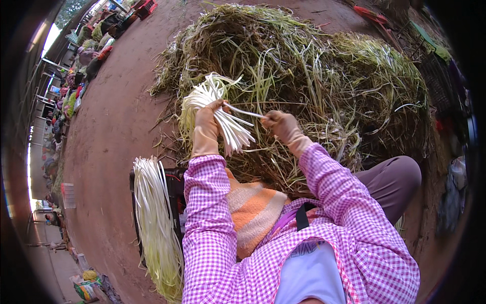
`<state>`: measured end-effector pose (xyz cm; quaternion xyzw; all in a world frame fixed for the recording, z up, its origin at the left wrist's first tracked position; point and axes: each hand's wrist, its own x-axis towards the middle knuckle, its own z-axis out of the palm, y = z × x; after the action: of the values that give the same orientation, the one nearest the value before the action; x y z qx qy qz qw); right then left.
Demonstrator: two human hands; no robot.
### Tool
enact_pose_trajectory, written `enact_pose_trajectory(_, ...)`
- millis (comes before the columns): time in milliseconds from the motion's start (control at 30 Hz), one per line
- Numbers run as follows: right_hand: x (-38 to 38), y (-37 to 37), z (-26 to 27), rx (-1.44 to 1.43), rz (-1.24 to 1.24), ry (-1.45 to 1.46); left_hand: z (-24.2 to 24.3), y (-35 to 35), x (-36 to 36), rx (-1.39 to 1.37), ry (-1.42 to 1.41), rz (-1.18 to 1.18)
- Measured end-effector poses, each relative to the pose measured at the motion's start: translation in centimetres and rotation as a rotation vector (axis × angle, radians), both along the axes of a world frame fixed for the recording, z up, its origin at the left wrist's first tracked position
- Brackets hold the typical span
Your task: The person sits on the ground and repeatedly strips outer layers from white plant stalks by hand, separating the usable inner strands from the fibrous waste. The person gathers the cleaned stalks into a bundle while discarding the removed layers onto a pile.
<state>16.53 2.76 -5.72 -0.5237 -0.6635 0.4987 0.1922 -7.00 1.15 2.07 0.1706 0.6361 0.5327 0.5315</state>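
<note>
My left hand [208, 123], in a tan glove, is closed around a bundle of long white stalks [235, 133] with yellow-green leafy ends. My right hand [283, 127], gloved too, pinches the end of one white stalk [245, 111] that stretches across from the bundle. Both hands are above the near edge of a big heap of green and dry leafy stalks [303, 76]. To the left of my left forearm, a larger bunch of white and pale green stalks [155, 220] lies on a black crate [176, 178]. An orange and cream striped towel [254, 209] covers my lap.
Reddish bare ground [110, 133] runs along the left. A white basket [68, 195] stands there, with colourful sacks and bundles [89, 57] farther up. A printed bag [87, 287] lies at the lower left. At the upper right are a red object [370, 15] and a green sheet [425, 36].
</note>
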Motion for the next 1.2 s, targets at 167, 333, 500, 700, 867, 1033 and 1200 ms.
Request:
enact_pose_trajectory(167,5.1,-0.1,1.0,-0.298,-0.457,0.487,1.1,-1.0,2.3,0.06,-0.029,-0.126)
enact_pose_trajectory(333,2.4,-2.0,0.9,-0.395,0.085,0.139,-2.8,-1.1,5.7,-0.126,0.094,-0.34)
enact_pose_trajectory(500,1.1,-2.0,-0.2,-0.483,0.241,0.449,-5.2,-2.0,5.5,-0.124,-0.263,-0.462)
enact_pose_trajectory(700,1.3,-3.6,-1.6,-0.316,-0.122,0.417,-4.7,-1.7,6.9,-0.084,0.059,-0.366)
enact_pose_trajectory(867,1.0,-3.8,-1.1,0.64,0.006,0.261,-3.7,-1.8,7.2,-0.044,-0.032,-0.392)
enact_pose_trajectory(1033,2.4,-4.5,-1.4,-0.188,-0.046,0.538,-2.5,-2.3,5.6,-0.078,0.012,-0.412)
enact_pose_trajectory(1200,5.4,-4.9,-2.9,-0.13,-0.017,-0.161,-2.4,-1.8,4.1,-0.011,-0.015,-0.372)
